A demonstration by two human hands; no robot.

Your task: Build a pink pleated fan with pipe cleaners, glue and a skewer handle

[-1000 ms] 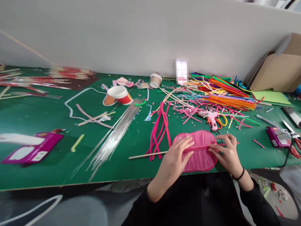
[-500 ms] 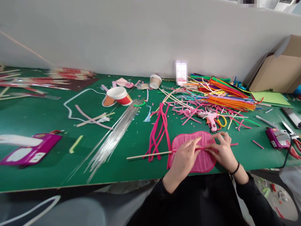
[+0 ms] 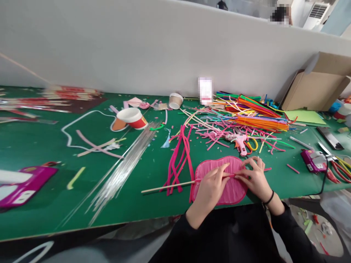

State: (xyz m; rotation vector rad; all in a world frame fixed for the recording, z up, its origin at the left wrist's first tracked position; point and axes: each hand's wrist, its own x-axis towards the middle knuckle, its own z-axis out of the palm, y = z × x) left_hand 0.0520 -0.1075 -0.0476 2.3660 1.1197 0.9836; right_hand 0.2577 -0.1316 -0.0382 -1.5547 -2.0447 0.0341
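Note:
A pink ribbed fan-shaped piece (image 3: 211, 168) lies flat on the green table (image 3: 41, 142) near its front edge. A thin wooden stick (image 3: 167, 186) runs from the left onto the fan, with a pink strip along its middle. My left hand (image 3: 212, 186) rests on the fan, its fingers pressing the stick and strip down. My right hand (image 3: 253, 177) presses the same strip with its fingertips at the fan's right side. A black band sits on my right wrist.
Loose pink strips (image 3: 179, 157) lie left of the fan. A pink glue gun (image 3: 240, 140) sits just behind it, with a heap of coloured pipe cleaners (image 3: 255, 115) beyond. Silver wires (image 3: 123, 168), paper cups (image 3: 131, 117), a cardboard box (image 3: 315, 91) and a purple tool (image 3: 312, 160) surround them.
Both hands have drawn closer together on the fan's middle strip. The view has tilted up and shifted, so everything sits a little lower and further left.

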